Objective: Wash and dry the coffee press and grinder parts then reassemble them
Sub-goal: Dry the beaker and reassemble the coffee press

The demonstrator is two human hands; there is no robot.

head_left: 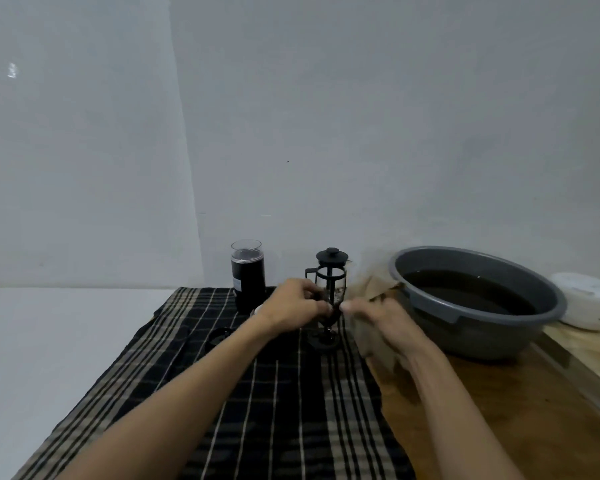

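A black coffee press (330, 271) with glass body and knobbed lid stands upright at the back of the plaid cloth (257, 393). Left of it stands the black grinder (247, 271) with a clear top. My left hand (293, 303) pinches a small dark part (329, 315) in front of the press. My right hand (378, 323) holds a beige cloth (371, 289), blurred, and meets the same dark part with its fingertips. A round black piece (323, 339) lies on the cloth under my hands; another round black lid (219, 336) lies left of my forearm.
A grey basin (478, 303) of dark water sits at the right on the wooden board (499, 410). A white round object (589, 301) stands behind the basin. White tabletop (59, 341) extends left of the cloth. A wall closes off the back.
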